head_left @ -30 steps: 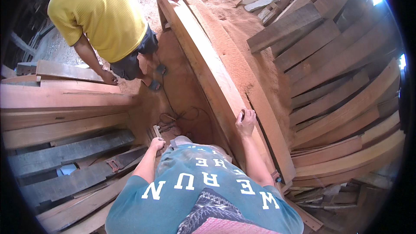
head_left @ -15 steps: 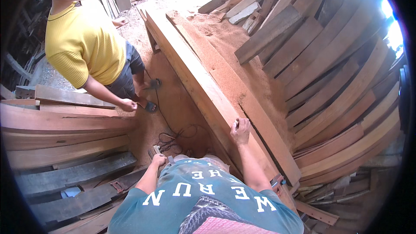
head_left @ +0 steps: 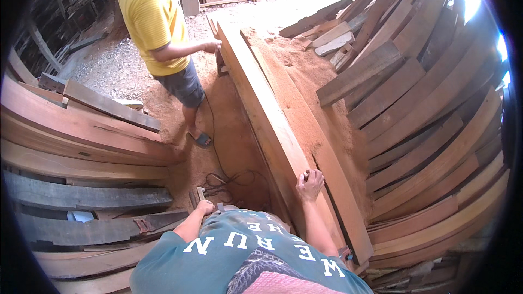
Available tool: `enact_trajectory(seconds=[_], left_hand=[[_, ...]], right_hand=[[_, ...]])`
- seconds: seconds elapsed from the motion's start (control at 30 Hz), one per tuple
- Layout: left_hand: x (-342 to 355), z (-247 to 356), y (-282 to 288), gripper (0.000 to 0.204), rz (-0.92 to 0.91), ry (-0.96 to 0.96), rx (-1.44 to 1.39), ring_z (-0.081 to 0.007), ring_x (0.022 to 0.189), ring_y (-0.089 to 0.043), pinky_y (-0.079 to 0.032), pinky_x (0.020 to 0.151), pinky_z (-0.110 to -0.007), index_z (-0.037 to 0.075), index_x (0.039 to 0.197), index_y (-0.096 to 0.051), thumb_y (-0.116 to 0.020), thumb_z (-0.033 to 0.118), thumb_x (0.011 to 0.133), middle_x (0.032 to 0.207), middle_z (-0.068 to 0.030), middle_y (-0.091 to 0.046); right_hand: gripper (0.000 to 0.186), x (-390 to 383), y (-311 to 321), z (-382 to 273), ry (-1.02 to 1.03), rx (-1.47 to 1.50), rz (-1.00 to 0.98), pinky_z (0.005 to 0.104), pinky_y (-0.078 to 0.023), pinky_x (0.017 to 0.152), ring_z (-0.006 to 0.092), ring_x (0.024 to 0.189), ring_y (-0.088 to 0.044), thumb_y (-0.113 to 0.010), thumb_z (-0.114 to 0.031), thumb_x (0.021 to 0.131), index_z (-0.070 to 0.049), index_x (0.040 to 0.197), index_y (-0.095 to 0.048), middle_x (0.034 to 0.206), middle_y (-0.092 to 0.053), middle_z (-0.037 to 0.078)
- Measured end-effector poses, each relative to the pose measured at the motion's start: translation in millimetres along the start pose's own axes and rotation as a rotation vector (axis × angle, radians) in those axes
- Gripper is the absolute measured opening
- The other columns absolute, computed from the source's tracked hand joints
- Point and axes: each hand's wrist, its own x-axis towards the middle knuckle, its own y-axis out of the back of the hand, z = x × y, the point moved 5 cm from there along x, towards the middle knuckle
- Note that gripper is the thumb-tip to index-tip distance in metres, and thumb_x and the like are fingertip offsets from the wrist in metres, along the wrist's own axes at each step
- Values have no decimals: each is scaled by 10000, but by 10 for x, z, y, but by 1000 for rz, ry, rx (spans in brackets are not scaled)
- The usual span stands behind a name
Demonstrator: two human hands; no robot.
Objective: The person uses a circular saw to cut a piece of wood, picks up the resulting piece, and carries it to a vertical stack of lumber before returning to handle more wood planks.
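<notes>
A long reddish-brown timber beam [head_left: 269, 125] runs diagonally away from me, its top face pale and smooth. Low on my left, my left hand [head_left: 205, 207] is closed around a small tool with a pale upright part [head_left: 201, 193]; its kind is not clear. My right hand [head_left: 310, 186] rests on the near part of the beam, fingers curled and pinched. Something small and dark shows at its fingertips, too small to name. Alongside the beam on the right lies a wider plank [head_left: 305, 125] coated in sawdust, with a dark gap between the two.
A person in a yellow shirt [head_left: 155, 22] stands beyond the beam's left side, one hand near its far end. A dark cable [head_left: 213, 141] snakes over the sawdust floor. Curved-looking boards [head_left: 87, 169] are stacked at left; more boards [head_left: 425, 147] lean at right. A handsaw [head_left: 158, 222] lies on the left stack.
The view has shifted, so the beam appears farther right and lower. The person in yellow has turned and moved toward the beam's far end, hand raised there. My hands keep their holds.
</notes>
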Motion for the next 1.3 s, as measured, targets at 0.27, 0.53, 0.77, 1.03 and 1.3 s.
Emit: enact_trajectory(seconds=[0.27,0.53,0.77,1.03,1.3], left_hand=[[-65,200,7,241,3,-116,151,-250,876,-732,-568,795,-356,104,891,-794,-687,287,778,920,-118,-766],[187,-41,-54,284,-6,-39,20,-252,948,-729,-562,866,-346,108,988,-794,-715,298,792,1002,-122,-765],[228,-88,-23,299,35,-24,28,-253,964,-728,-560,883,-336,96,1019,-790,-712,274,791,1022,-112,-767],[-25,122,67,209,38,-115,186,-244,896,-733,-563,809,-357,94,874,-786,-646,218,780,924,-108,-765],[65,-36,137,162,52,-56,-5,-223,794,-727,-560,735,-350,39,829,-769,-660,141,765,841,-120,-758]], right_hand=[[240,35,17,3,110,73,97,508,-407,927,370,1013,-500,-683,-119,800,-23,953,-526,1004,-528,175],[205,54,-29,5,135,93,88,502,-408,909,365,986,-498,-672,-91,795,-22,918,-523,969,-524,175],[220,51,-11,8,128,72,102,493,-419,890,361,983,-507,-680,-96,792,-23,932,-527,988,-517,181],[214,47,-79,98,84,102,104,499,-413,841,368,939,-493,-655,-103,819,-19,911,-481,942,-493,182],[211,65,-65,-19,109,66,99,496,-417,848,371,945,-494,-658,-113,827,-17,905,-487,942,-497,181]])
